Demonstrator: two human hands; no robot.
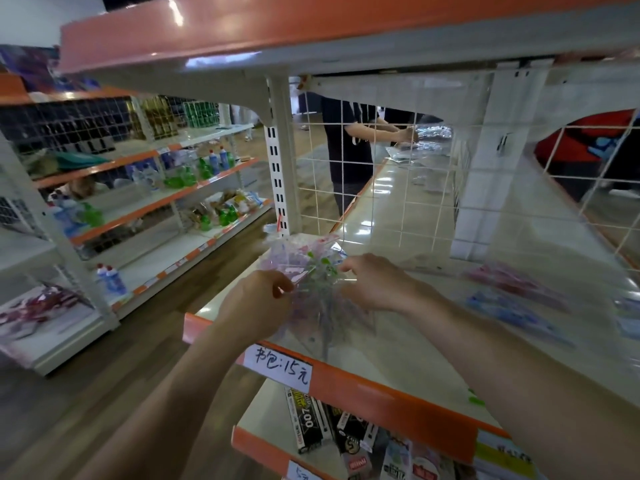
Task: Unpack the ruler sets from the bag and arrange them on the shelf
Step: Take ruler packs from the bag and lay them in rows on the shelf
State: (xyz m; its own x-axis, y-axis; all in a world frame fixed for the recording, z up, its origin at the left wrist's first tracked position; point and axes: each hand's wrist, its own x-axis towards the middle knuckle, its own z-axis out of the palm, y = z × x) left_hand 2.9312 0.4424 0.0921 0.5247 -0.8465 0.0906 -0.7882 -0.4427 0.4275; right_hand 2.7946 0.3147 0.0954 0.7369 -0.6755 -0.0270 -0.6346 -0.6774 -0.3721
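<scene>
Far left, a neighbouring shelving unit (145,188) carries green and blue bottles (194,171) on orange-edged tiers. Its lowest near tier holds reddish packets (41,306), too blurred to identify.

Centre, near: the left hand (258,299) is at the left corner of the shelf (398,344). Its fingers are curled and the thumb is closed against them, pinching the left side of a clear bag (322,327). The bag rests on the shelf surface just behind the orange front edge (381,393). The ruler sets (304,261) are inside it, seen as a bunched mass of pink, purple and green pieces between the two hands. No single set can be made out.

A handwritten price label (280,367) hangs on the front edge below the bag. On the tier beneath lie dark boxes (308,420), one marked "007".

The right hand (374,285) is on the right side of the bag, its fingers bent down and gripping the plastic near the top. Motion blur hides the exact fingertip contact.

Behind the bag stands a white wire mesh panel (381,185). Beyond it a person in a dark shirt (346,143) stands at the far side.

Right, further along the same shelf and well apart from the bag, a pink packet (512,282) and a blue packet (509,313) lie flat. Both are blurred.
</scene>
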